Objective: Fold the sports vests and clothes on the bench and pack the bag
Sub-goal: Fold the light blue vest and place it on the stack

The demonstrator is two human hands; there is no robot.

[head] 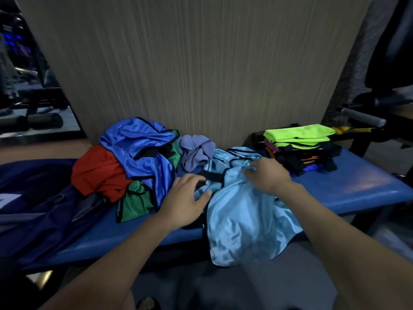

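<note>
A person stood at a blue padded bench [348, 193] that ran left to right in front of a pale wood-grain wall panel [190, 63]. A light blue sports vest [243, 215] with black trim lay across the middle of the bench. Its long axis ran from the wall side toward the person, and its lower part hung over the near edge of the bench.

The left hand [185, 195] rested on the vest's left edge beside a black strap, with the thumb pressing a fold of the fabric against the curled fingers. The right hand [267, 175] lay on the upper part of the vest, fingers bent and bunching the cloth beneath them.

Just left of the vest sat an unfolded heap: a royal blue vest [138, 153] on top, a red garment [98, 173] beside it, a green vest [134, 202] underneath, and a lilac garment [196, 151] toward the wall. A dark navy bag [40, 198] lay at the bench's left end, touching the heap.

At the right end, near the wall, stood a neat stack of folded vests [299, 151], lime green on top with dark, orange and pink layers below. Bare blue padding showed in front of that stack and along the near edge left of the vest. Dark gym equipment [362, 118] stood beyond the right end.
</note>
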